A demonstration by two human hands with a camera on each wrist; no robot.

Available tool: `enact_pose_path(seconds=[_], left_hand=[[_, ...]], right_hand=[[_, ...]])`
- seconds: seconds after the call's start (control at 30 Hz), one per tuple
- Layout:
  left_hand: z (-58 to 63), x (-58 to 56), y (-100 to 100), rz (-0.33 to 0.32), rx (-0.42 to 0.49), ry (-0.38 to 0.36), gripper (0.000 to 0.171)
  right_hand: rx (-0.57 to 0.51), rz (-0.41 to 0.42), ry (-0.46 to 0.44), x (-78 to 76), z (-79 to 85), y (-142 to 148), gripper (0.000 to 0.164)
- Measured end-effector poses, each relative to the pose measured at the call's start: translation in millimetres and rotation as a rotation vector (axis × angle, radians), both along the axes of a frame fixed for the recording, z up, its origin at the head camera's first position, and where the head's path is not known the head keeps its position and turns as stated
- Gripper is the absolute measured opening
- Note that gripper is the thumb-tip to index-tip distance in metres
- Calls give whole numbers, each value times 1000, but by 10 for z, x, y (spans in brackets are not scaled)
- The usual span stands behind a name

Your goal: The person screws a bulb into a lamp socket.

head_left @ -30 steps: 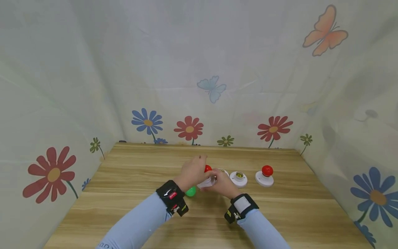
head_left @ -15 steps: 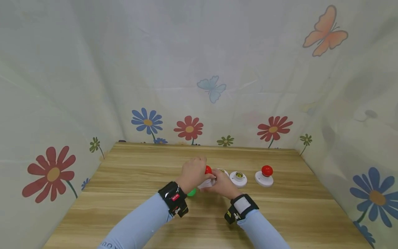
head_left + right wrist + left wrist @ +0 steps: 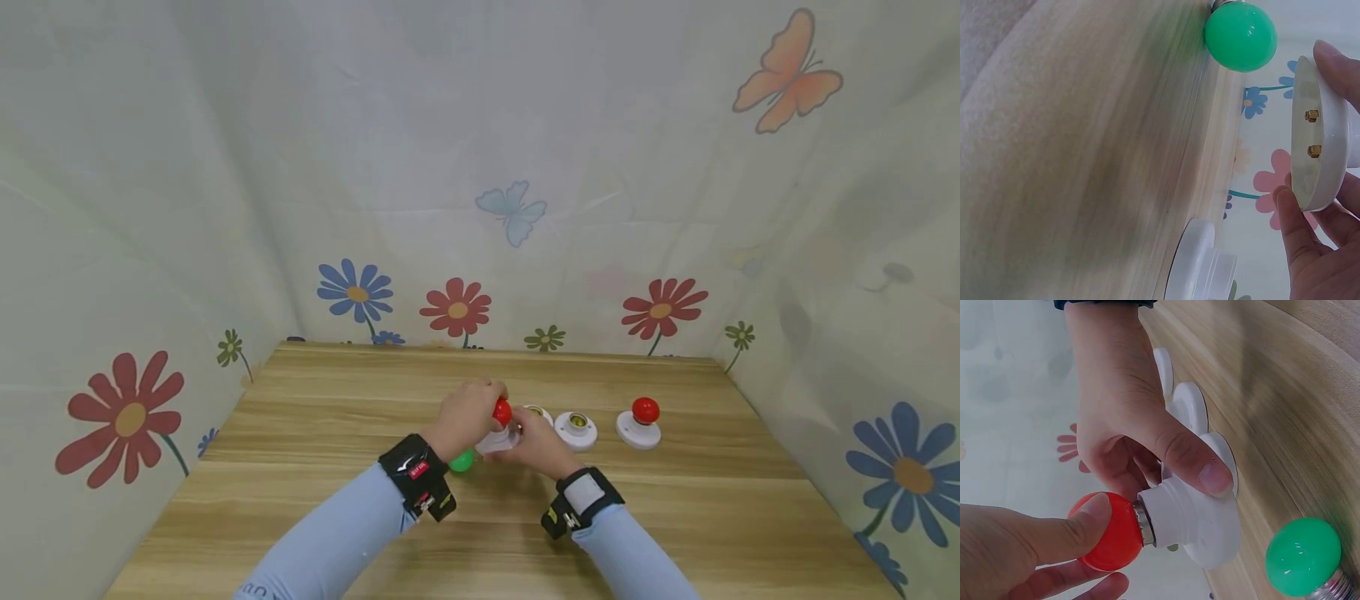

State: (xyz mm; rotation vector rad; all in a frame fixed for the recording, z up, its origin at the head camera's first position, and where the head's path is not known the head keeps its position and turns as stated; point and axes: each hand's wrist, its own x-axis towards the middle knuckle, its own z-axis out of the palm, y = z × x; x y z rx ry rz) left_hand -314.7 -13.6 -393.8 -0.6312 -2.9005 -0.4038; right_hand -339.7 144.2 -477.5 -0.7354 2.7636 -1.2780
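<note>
My left hand (image 3: 465,414) grips a red light bulb (image 3: 1121,540), thumb on one side and fingers curled on the other. The bulb's metal screw base is partly inside the neck of a white lamp socket (image 3: 1210,528), with a band of metal showing. Thumb and fingers of my right hand (image 3: 542,446) hold that socket by its round flange, tilted and raised off the table. In the right wrist view its hollow underside shows two brass screws (image 3: 1313,151). A green bulb (image 3: 1302,556) lies on the table close below the left hand.
Two bare white sockets (image 3: 576,432) stand on the wooden table (image 3: 337,517) just beyond the right hand, one partly hidden by it. Farther right is another socket (image 3: 638,434) bearing a red bulb (image 3: 646,409). A flower-printed curtain (image 3: 405,200) surrounds the table's back and sides.
My left fingers have shifted around the red bulb, and more of it shows now. The right hand and the socket stay in nearly the same place.
</note>
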Motion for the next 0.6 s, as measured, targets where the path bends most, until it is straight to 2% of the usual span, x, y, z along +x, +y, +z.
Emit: enact_pose_path(seconds=[0.2, 0.43, 0.5, 0.6], left_hand=[[0, -4, -1, 0, 5, -7, 45], [12, -10, 0, 28, 37, 4, 60], [28, -20, -6, 6, 38, -10, 58], [59, -40, -23, -63, 49, -48, 49]], right_hand=[[-4, -2, -20, 8, 8, 7, 65], [7, -24, -13, 23, 55, -1, 61], [16, -28, 4, 22, 62, -2, 60], [21, -36, 19, 17, 62, 3, 61]])
